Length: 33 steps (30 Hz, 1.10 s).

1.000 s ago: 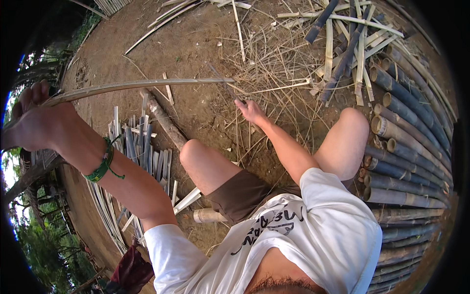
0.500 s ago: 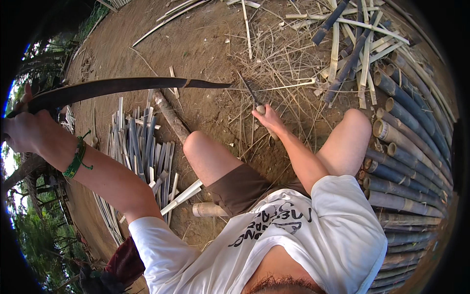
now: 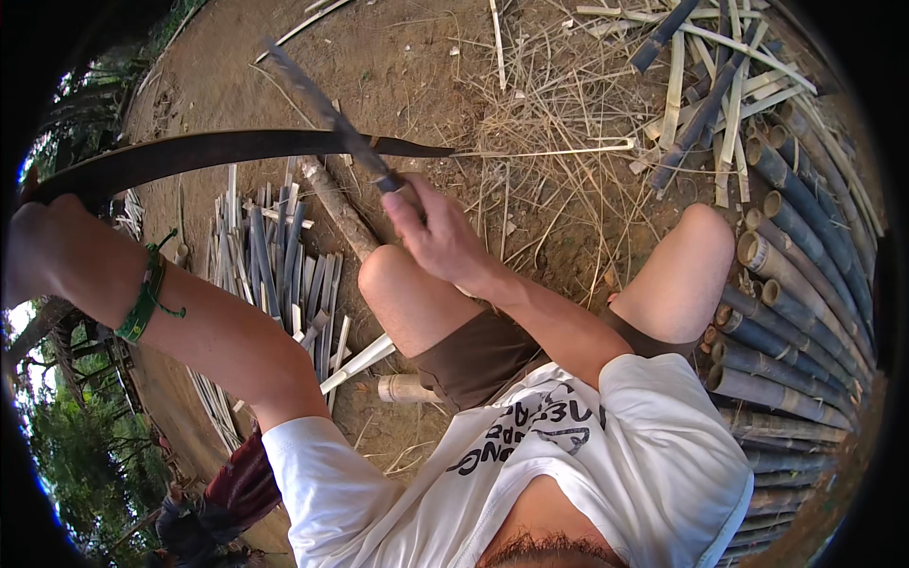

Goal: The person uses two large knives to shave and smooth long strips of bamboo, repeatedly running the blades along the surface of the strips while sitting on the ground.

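Out at the far left, my left hand point(image 3: 43, 246) is closed around one end of a long dark bamboo strip point(image 3: 208, 150). The strip reaches rightward over the ground, with a node near its narrow far end. My right hand point(image 3: 440, 232) grips the handle of a knife point(image 3: 317, 99) in front of my bent knees. Its blade points up and left, crossing over the strip near the node; whether they touch I cannot tell. Motion blurs the blade, and my left fingers are partly hidden.
Split bamboo pieces point(image 3: 270, 251) lie in a pile at the left. Dark bamboo poles point(image 3: 805, 222) are stacked along the right. More strips point(image 3: 705, 104) and shavings point(image 3: 540, 104) litter the far ground. A pole point(image 3: 336, 208) lies by my left knee. Someone's dark red garment point(image 3: 241, 483) shows lower left.
My right hand has swung left and closer to me with the knife, whose blade now crosses the strip. The left hand keeps hold of the strip, which has shifted slightly.
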### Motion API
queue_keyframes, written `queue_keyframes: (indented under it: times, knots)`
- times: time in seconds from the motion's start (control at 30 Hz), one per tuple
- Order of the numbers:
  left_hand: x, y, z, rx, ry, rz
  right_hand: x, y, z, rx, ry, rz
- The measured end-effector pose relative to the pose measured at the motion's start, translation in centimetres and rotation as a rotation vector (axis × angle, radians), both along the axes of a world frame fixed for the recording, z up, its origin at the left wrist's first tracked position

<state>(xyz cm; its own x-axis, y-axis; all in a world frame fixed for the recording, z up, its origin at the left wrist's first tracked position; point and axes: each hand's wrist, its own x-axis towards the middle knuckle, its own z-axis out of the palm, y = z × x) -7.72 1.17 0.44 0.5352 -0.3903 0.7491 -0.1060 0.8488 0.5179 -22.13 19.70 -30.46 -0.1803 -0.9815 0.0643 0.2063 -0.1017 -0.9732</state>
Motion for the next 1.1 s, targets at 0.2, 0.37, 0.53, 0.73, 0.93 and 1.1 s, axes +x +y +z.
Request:
queue_keyframes:
  times: [0.2,0.37,0.53,0.73,0.93,1.1]
  knots:
    - [0.1,2.0,-1.3,0.001,-0.073,-0.062,1.2,-0.6,-6.9,0.019,0.308,-0.184]
    - [-1.2,2.1,-1.7,-0.005,-0.069,-0.09,-2.7,-0.6,-21.4,0.464,0.46,-0.189]
    - [1.3,1.6,-2.5,0.027,-0.052,0.003,-0.6,-0.3,-16.2,0.189,0.411,-0.162]
    - [4.5,-4.3,1.7,-0.036,0.071,0.008,-6.6,-0.4,-28.6,0.644,0.555,-0.062]
    - [5.5,-4.9,2.4,-0.018,0.108,-0.076,-5.9,-1.7,-22.5,0.733,0.32,0.017]
    - [3.5,-1.9,2.7,0.218,-0.211,0.019,-4.4,0.2,-18.6,0.505,0.161,-0.128]
